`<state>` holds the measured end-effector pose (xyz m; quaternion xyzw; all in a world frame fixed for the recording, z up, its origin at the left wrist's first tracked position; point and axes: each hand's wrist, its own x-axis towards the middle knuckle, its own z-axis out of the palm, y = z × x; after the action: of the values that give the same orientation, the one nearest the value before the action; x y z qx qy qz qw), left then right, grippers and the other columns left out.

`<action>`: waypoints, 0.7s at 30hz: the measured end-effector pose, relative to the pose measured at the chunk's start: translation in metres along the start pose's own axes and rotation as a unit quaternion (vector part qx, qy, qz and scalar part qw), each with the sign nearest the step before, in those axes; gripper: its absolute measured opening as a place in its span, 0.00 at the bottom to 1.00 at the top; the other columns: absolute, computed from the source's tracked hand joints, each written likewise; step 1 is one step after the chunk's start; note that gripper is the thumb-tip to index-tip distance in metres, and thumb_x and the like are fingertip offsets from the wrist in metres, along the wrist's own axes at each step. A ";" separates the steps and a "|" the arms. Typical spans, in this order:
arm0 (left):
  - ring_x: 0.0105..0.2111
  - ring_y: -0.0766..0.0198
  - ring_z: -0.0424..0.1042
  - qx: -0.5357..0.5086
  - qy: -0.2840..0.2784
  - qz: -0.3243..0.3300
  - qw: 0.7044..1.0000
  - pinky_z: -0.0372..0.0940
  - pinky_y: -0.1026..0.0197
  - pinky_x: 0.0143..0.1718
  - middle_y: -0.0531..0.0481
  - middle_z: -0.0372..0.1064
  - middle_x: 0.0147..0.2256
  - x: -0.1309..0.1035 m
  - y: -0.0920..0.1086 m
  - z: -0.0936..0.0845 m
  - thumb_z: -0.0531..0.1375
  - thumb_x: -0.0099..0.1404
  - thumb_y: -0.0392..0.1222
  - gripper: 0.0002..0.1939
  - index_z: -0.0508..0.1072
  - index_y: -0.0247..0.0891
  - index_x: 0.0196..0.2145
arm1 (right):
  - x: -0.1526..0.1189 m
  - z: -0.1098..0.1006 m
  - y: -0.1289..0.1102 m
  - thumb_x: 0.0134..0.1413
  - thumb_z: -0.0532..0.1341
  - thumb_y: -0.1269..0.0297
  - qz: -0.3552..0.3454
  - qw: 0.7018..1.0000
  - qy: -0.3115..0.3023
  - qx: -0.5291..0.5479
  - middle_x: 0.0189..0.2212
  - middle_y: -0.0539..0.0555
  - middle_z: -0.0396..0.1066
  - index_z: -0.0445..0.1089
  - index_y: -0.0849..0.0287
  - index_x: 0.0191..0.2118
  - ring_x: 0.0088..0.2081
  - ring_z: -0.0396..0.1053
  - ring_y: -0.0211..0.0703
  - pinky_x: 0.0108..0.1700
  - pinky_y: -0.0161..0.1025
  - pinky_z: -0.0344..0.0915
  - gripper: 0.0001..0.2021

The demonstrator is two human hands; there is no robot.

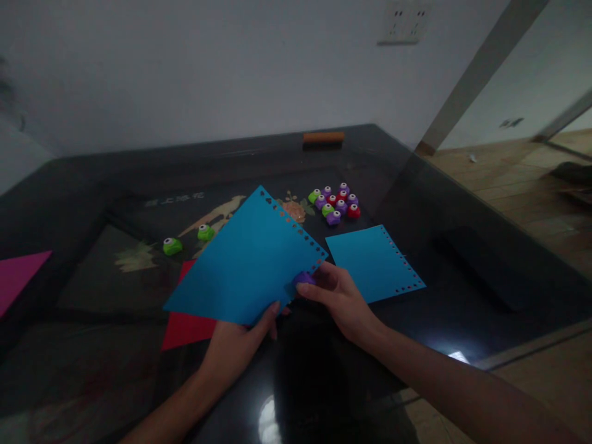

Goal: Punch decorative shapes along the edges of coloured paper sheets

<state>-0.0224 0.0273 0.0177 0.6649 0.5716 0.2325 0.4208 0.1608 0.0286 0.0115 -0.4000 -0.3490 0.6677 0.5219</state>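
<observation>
My left hand [250, 333] grips the lower corner of a blue sheet of paper [250, 259], thumb on top and fingers underneath. Small punched shapes run along the sheet's upper right edge. Between the thumb and fingers of my right hand [342, 299] is a purple craft punch [304, 279], set at the sheet's lower right edge near the right corner. Whether the paper is inside its slot cannot be made out. Right of my hands lies a second blue sheet [370, 262], punched along its right and lower edges. A red sheet [189, 327] is partly covered by the held one.
Several green, purple and red punches [333, 217] cluster beyond my right hand. Two green punches [172, 246] lie at the left, near a pink sheet [21, 277]. An orange-brown bar [324, 137] rests at the back of the dark glossy table [222, 166], before a wall.
</observation>
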 end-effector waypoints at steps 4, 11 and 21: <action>0.30 0.59 0.76 -0.028 0.002 0.000 1.000 0.69 0.59 0.40 0.51 0.77 0.25 0.001 -0.003 0.001 0.56 0.62 0.48 0.16 0.72 0.41 0.20 | 0.001 0.001 0.001 0.40 0.70 0.63 0.003 1.000 0.006 0.002 0.34 0.49 0.74 0.72 0.55 0.37 0.36 0.71 0.40 0.44 0.41 0.66 0.14; 0.31 0.59 0.76 -0.020 0.013 0.004 1.000 0.68 0.59 0.41 0.52 0.77 0.26 0.002 -0.004 0.001 0.56 0.61 0.47 0.17 0.71 0.42 0.18 | 0.002 0.002 0.000 0.40 0.70 0.64 0.007 1.000 0.001 0.015 0.34 0.50 0.74 0.72 0.56 0.37 0.36 0.71 0.41 0.44 0.41 0.66 0.14; 0.28 0.59 0.75 -0.006 0.040 -0.003 0.999 0.67 0.58 0.40 0.52 0.76 0.23 0.005 0.003 -0.002 0.55 0.60 0.49 0.17 0.71 0.42 0.17 | 0.004 0.002 0.002 0.40 0.70 0.65 0.031 0.999 -0.021 0.002 0.37 0.50 0.74 0.72 0.55 0.39 0.40 0.71 0.41 0.48 0.42 0.65 0.16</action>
<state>-0.0214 0.0325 0.0208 0.6508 0.5885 0.2615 0.4022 0.1575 0.0318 0.0100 -0.3957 -0.3458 0.6927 0.4940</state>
